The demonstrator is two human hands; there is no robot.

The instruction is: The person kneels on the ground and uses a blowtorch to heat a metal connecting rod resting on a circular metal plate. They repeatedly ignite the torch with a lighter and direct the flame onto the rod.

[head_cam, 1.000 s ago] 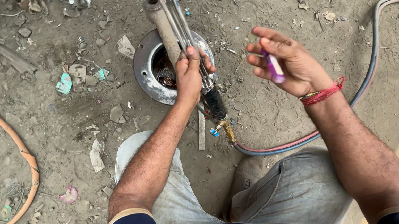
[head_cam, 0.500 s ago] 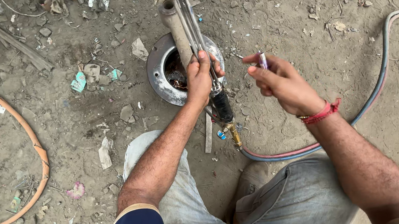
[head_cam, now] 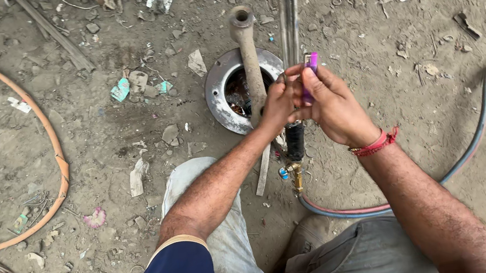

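Here, head view:
Left hand (head_cam: 276, 103): closed around the torch (head_cam: 289, 35), which runs up and away from the body.
Right hand (head_cam: 330, 102): pinching a purple lighter (head_cam: 310, 70) upright, touching the left hand beside the torch.
Hoses (head_cam: 466, 149): curve right from the torch's base.
Ground: dusty, littered dirt; metal ring (head_cam: 217, 89) with pipe (head_cam: 247, 53) just left of hands; orange hose (head_cam: 45, 126) far left.

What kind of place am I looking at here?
Probably an outdoor metalwork or welding yard: bare dirt ground strewn with scraps, a gas torch fed by twin hoses, and a metal flange with a pipe lying on the ground.
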